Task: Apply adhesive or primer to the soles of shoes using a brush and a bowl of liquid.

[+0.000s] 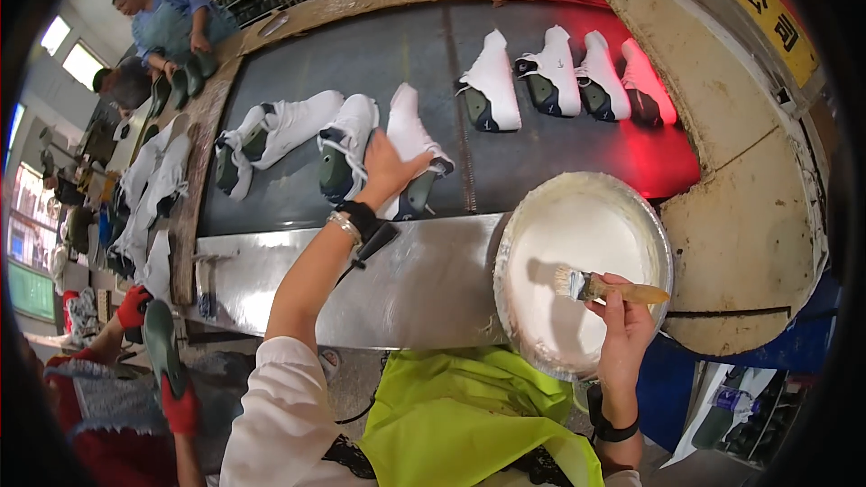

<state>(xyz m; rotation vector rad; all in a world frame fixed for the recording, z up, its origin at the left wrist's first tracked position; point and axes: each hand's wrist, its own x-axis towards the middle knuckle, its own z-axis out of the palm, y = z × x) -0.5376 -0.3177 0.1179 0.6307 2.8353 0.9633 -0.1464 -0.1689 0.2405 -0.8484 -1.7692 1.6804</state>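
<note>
My left hand [388, 171] grips a white shoe upper [408, 113] with a dark green and navy part at its lower end, on the dark belt. Between the fingers and thumb of my right hand [626, 329] is a paintbrush [645, 293] with a wooden handle. Its pale, white-coated bristles hover over white liquid in a round metal basin [663, 248]. Just left of my left hand lies another white and green shoe [347, 149], with several more beyond it.
The dark conveyor belt [379, 45] carries more shoes [490, 81] toward a red-lit machine opening [663, 158] at right. A metal ledge [415, 289] runs along the belt's near side. At left a co-worker's red-gloved hand [179, 406] holds a green shoe part [162, 343]; another person stands far left.
</note>
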